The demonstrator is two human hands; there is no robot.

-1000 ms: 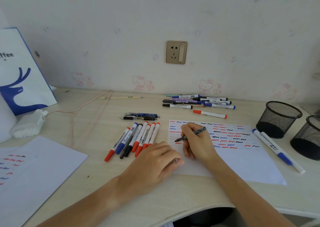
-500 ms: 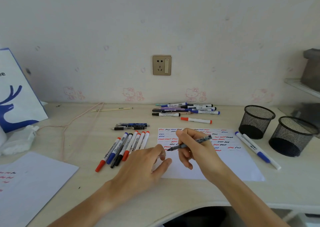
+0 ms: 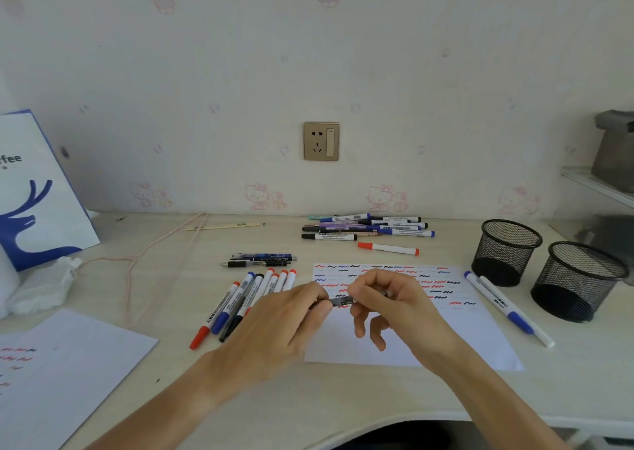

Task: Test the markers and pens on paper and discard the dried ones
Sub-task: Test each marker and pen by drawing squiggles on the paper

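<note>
A dark pen [image 3: 340, 301] is held level above the test paper [image 3: 463, 329], which carries rows of red, blue and black squiggles. My left hand [image 3: 274, 329] grips the pen's left end. My right hand [image 3: 387, 298] pinches its right part. Both hands hide most of the pen. A row of several red, blue and black markers [image 3: 240, 302] lies left of the paper. Two dark pens [image 3: 260, 260] lie just behind that row. A pile of markers and pens [image 3: 370, 228] sits near the wall, with a red-capped marker [image 3: 387, 248] in front of it.
Two black mesh cups [image 3: 506, 250] [image 3: 579, 279] stand at the right, with two blue-capped markers [image 3: 507, 307] lying beside them. A second scribbled sheet [image 3: 68, 363] lies at the front left. A white and blue paper bag [image 3: 37, 188] leans on the wall at left.
My right hand lifted the pen off the paper and turned it level. My left hand left the paper's corner and took hold of the pen's left end. The camera tilted upward.
</note>
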